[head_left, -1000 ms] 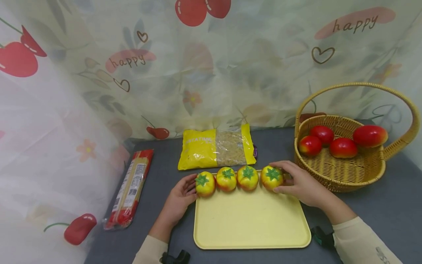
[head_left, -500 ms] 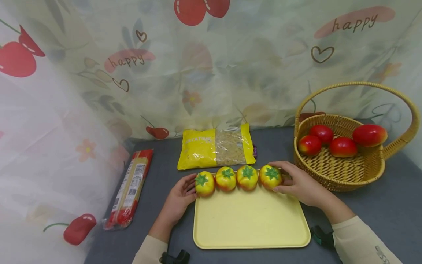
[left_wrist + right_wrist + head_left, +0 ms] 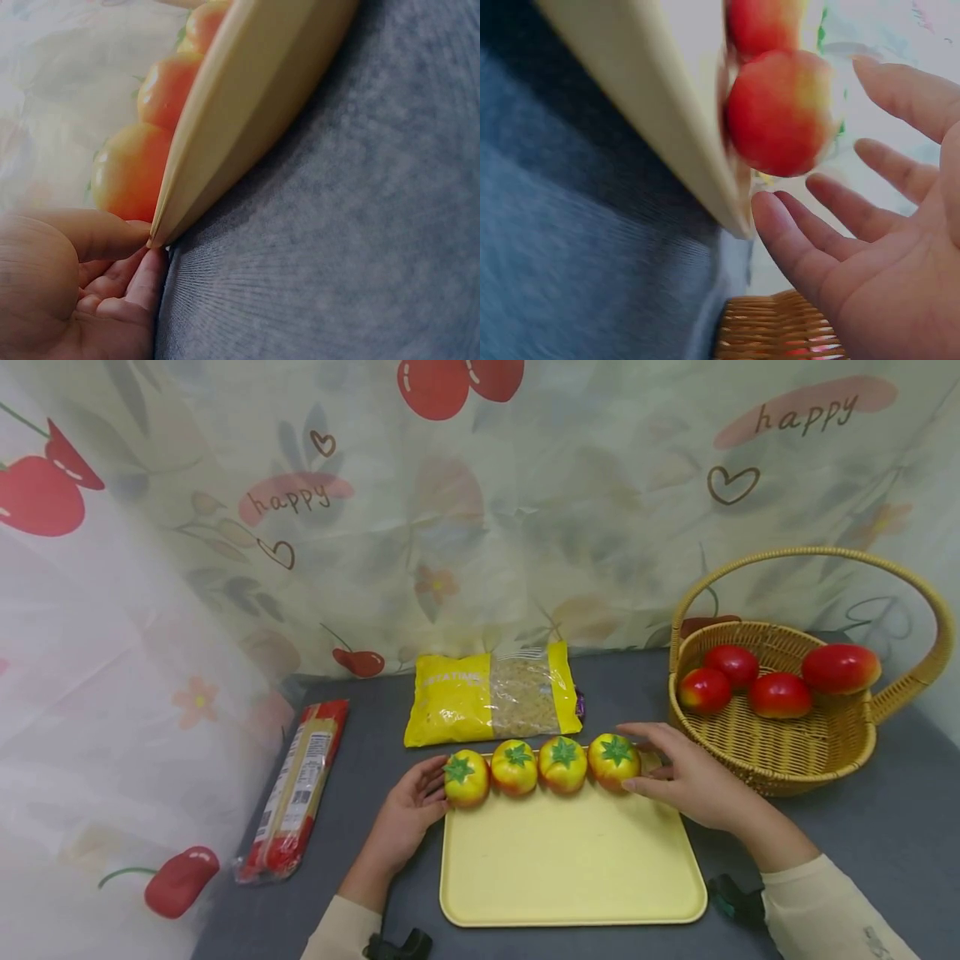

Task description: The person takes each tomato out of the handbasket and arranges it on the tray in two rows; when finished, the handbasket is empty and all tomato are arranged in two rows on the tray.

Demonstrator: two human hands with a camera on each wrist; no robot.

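Several yellow-and-red toy tomatoes with green star-shaped tops stand in a row along the far edge of a pale yellow tray [image 3: 570,868]. At the row's left end, my left hand [image 3: 403,814] lies against the leftmost toy tomato [image 3: 467,778] and the tray's edge. In the left wrist view its thumb [image 3: 112,234] meets the tray rim, with the other fingers bent below; whether they grip is unclear. My right hand [image 3: 693,777] is spread around the rightmost toy tomato [image 3: 615,762]. A gap shows between its straight fingers and this toy tomato [image 3: 780,112] in the right wrist view.
A wicker basket [image 3: 772,768] with several red fruits [image 3: 780,695] stands at the right. Behind the tray lies a yellow bag [image 3: 453,702] with a clear window. A long red-and-clear packet [image 3: 296,789] is on the left. Patterned cloth [image 3: 517,527] hangs behind.
The rightmost toy tomato has shifted slightly left, closer to its neighbour. My right hand has loosened from it and its fingers have spread. The left hand stays in place.
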